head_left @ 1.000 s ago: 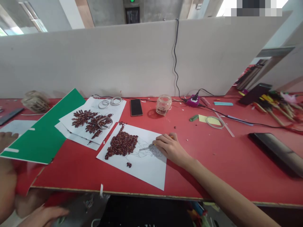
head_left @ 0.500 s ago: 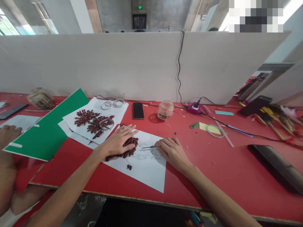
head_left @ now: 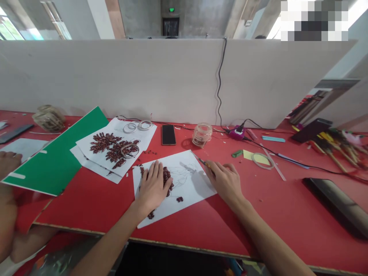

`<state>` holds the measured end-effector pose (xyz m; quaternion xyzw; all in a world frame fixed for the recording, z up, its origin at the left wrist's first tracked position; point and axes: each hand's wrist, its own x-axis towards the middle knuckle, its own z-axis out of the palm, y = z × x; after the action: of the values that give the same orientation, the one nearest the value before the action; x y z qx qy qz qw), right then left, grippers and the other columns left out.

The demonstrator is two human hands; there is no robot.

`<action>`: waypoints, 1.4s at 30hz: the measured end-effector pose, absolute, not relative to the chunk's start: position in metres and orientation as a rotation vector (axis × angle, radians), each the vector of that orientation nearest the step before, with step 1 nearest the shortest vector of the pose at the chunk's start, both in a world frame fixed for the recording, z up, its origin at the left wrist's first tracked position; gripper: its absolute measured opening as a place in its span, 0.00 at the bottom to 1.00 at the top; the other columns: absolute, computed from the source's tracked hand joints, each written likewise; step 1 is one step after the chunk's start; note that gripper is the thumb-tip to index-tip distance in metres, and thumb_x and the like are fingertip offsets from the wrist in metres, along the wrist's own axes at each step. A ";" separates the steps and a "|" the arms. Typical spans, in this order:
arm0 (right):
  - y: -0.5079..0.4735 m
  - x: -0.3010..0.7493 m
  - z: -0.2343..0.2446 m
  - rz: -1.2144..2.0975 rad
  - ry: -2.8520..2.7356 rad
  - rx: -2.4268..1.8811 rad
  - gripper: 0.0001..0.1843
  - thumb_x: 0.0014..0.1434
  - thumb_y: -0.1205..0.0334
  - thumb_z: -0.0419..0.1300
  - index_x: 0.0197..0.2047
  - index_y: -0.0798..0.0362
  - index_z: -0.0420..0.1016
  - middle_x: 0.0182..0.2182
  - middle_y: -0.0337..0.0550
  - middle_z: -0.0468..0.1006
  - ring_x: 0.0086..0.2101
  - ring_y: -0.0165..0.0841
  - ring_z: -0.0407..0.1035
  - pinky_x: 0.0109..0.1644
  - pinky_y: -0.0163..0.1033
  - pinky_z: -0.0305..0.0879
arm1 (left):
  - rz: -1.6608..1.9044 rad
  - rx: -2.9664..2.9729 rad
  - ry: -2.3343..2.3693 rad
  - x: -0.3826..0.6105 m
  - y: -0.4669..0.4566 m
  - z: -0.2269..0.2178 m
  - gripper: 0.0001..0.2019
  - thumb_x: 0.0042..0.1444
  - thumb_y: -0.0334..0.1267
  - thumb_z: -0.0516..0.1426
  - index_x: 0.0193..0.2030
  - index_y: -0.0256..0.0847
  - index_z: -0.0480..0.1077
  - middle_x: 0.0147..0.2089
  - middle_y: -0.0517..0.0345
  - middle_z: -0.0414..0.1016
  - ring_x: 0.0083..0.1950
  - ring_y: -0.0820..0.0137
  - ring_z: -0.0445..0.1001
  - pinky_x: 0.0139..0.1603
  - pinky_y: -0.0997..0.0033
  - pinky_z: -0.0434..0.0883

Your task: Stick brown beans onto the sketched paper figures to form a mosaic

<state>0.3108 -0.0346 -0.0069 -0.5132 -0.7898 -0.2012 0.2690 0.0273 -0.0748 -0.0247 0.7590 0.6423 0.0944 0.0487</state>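
Observation:
A white sheet (head_left: 189,188) with a pencil sketch lies on the red table (head_left: 258,214). Dark red beans (head_left: 167,178) are stuck on its left part. My left hand (head_left: 153,186) lies flat on the beans, fingers stretched out. My right hand (head_left: 225,180) rests at the sheet's right edge, closed on thin tweezers (head_left: 199,159) that point up and left over the paper. Two loose beans (head_left: 179,199) sit on the sheet between my hands.
Other bean-covered sheets (head_left: 112,147), a green board (head_left: 57,157), tape rings (head_left: 136,125), a black phone (head_left: 168,134), a glass jar (head_left: 202,134), a purple plug with cables (head_left: 237,133) and a tape ring (head_left: 261,159) lie around. Another person's hand (head_left: 8,163) is at far left.
My left hand came up onto the beans and the sheet has turned counter-clockwise. My right hand with the tweezers moved right and farther back.

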 end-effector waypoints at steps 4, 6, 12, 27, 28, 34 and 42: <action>-0.034 0.313 -0.007 -0.426 -2.133 -1.454 0.14 0.76 0.58 0.52 0.48 0.51 0.78 0.41 0.44 0.85 0.31 0.33 0.74 0.46 0.41 0.59 | 0.213 2.654 1.396 0.006 -0.076 -0.006 0.39 0.71 0.63 0.45 0.81 0.49 0.40 0.82 0.55 0.41 0.82 0.53 0.41 0.79 0.46 0.48; -0.032 0.314 -0.009 -0.356 -2.149 -1.491 0.14 0.75 0.57 0.52 0.50 0.50 0.78 0.44 0.46 0.84 0.36 0.35 0.76 0.45 0.42 0.59 | 0.152 2.742 1.187 -0.009 -0.073 -0.001 0.36 0.72 0.63 0.46 0.81 0.55 0.40 0.82 0.61 0.40 0.82 0.57 0.41 0.80 0.48 0.45; -0.029 0.315 -0.015 -0.230 -2.228 -1.574 0.16 0.74 0.59 0.49 0.56 0.49 0.75 0.51 0.50 0.81 0.45 0.41 0.76 0.47 0.45 0.62 | 0.253 2.572 1.576 0.007 -0.085 -0.021 0.32 0.75 0.56 0.42 0.81 0.49 0.44 0.82 0.58 0.41 0.82 0.56 0.44 0.78 0.44 0.50; -0.025 0.318 -0.024 -0.178 -2.320 -1.590 0.17 0.74 0.57 0.49 0.58 0.48 0.74 0.52 0.51 0.80 0.50 0.44 0.74 0.50 0.48 0.68 | 0.228 2.273 1.161 0.007 -0.137 0.016 0.33 0.74 0.58 0.46 0.80 0.53 0.44 0.82 0.59 0.40 0.82 0.58 0.43 0.77 0.52 0.58; -0.025 0.317 -0.024 -0.185 -2.317 -1.593 0.17 0.74 0.57 0.49 0.58 0.49 0.74 0.52 0.51 0.80 0.49 0.44 0.74 0.50 0.48 0.68 | 0.271 2.297 1.213 -0.008 -0.125 0.018 0.29 0.75 0.54 0.46 0.79 0.55 0.50 0.81 0.60 0.47 0.80 0.60 0.49 0.76 0.55 0.60; -0.021 0.318 -0.024 -0.300 -2.308 -1.586 0.16 0.74 0.57 0.50 0.57 0.48 0.75 0.51 0.51 0.81 0.48 0.45 0.74 0.47 0.48 0.66 | 0.391 2.487 1.980 -0.104 -0.024 0.023 0.17 0.68 0.36 0.52 0.57 0.41 0.78 0.65 0.47 0.73 0.64 0.49 0.68 0.64 0.46 0.67; -0.021 0.318 -0.021 -0.362 -2.285 -1.571 0.16 0.74 0.58 0.51 0.57 0.50 0.75 0.52 0.53 0.80 0.49 0.47 0.73 0.49 0.50 0.63 | 0.423 2.522 2.000 -0.104 -0.002 0.012 0.11 0.67 0.35 0.53 0.45 0.42 0.78 0.57 0.47 0.77 0.59 0.52 0.71 0.57 0.52 0.68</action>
<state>0.3175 -0.0213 -0.0213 -0.5534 -0.8050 -0.1274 0.1717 -0.1038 -0.0023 0.0124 0.7758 0.6151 0.1302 -0.0525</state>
